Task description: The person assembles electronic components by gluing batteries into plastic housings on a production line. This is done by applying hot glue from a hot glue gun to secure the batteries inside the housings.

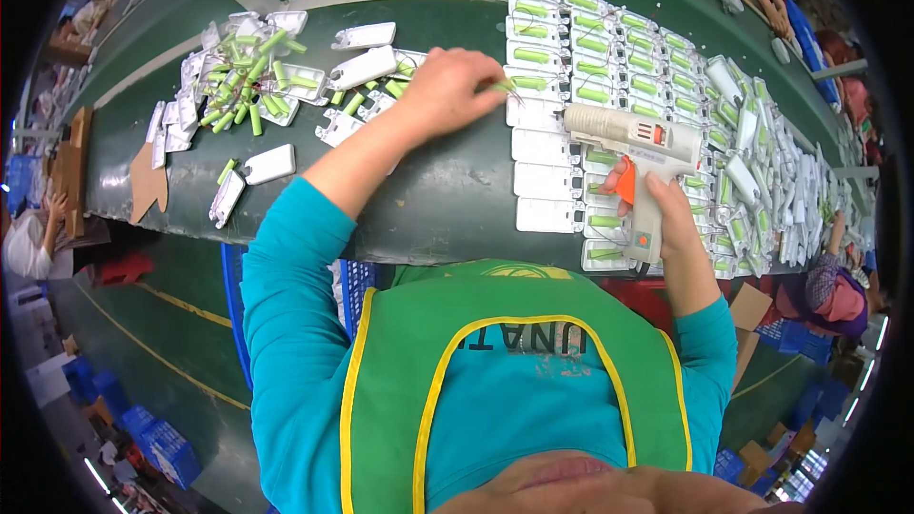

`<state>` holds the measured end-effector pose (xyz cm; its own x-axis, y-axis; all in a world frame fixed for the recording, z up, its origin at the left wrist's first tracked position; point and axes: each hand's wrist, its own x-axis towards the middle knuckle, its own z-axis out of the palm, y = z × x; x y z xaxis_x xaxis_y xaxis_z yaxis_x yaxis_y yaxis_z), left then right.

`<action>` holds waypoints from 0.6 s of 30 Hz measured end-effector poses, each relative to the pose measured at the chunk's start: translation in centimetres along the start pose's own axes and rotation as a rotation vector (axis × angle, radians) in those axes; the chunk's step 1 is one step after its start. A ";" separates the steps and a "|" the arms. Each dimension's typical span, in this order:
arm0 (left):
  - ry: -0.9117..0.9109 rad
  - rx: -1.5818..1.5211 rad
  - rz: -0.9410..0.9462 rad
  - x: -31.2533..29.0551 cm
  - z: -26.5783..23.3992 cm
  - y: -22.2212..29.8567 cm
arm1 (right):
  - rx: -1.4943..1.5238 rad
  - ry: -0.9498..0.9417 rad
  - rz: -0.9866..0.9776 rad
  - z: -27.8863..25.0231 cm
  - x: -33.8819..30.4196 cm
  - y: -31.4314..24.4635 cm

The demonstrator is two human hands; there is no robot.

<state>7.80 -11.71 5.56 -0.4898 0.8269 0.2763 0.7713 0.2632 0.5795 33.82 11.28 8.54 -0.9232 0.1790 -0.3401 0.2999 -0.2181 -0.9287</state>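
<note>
My right hand [664,207] grips a white glue gun [651,138] with an orange trigger, its nozzle pointing left over the rows of white plastic casings [546,146]. At the left end of these rows, my left hand [453,90] has its fingers pinched together on a green battery [503,86] with thin wires. Most of that battery is hidden by the fingers. Many casings in the rows hold a green battery [592,92]; several in the nearest-left column show only plain white surfaces.
A loose heap of green batteries [255,71] and white casings covers the left part of the dark green table [409,214]. More filled casings [795,190] are piled at the right. A cardboard piece [148,186] lies at the left edge. Other people work across and beside the table.
</note>
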 end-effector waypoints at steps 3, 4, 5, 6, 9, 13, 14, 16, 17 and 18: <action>0.076 0.195 0.189 0.1 2.8 1.4 | 0.042 0.018 -0.005 0.0 0.0 0.4; 0.073 0.220 0.211 0.1 3.4 1.9 | 0.044 0.025 -0.002 0.1 0.0 0.6; 0.057 0.267 0.214 0.2 4.1 2.2 | 0.045 0.030 0.002 0.1 -0.1 0.6; 0.055 0.264 0.217 0.4 4.7 2.3 | 0.045 0.034 0.002 0.1 -0.2 0.7; 0.058 0.265 0.199 0.7 6.0 2.3 | 0.050 0.053 0.019 0.3 -0.5 0.9; 0.116 0.264 0.167 0.4 7.0 1.7 | 0.047 0.032 0.024 0.5 -0.6 1.0; 0.129 0.268 0.146 0.4 7.2 1.7 | 0.056 0.025 0.027 0.5 -0.6 0.9; 0.167 0.235 0.122 0.3 7.5 1.7 | 0.066 0.017 0.028 0.5 -0.7 0.9; 0.208 0.203 0.097 0.2 7.6 1.7 | 0.075 0.008 0.028 0.5 -0.7 0.9; 0.207 0.202 0.096 0.2 7.7 1.7 | 0.075 0.008 0.029 0.6 -0.6 0.9</action>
<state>12.14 -7.31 0.70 -0.4670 0.7396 0.4847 0.8732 0.2993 0.3847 34.49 10.38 8.01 -0.9122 0.1794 -0.3684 0.3073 -0.2949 -0.9048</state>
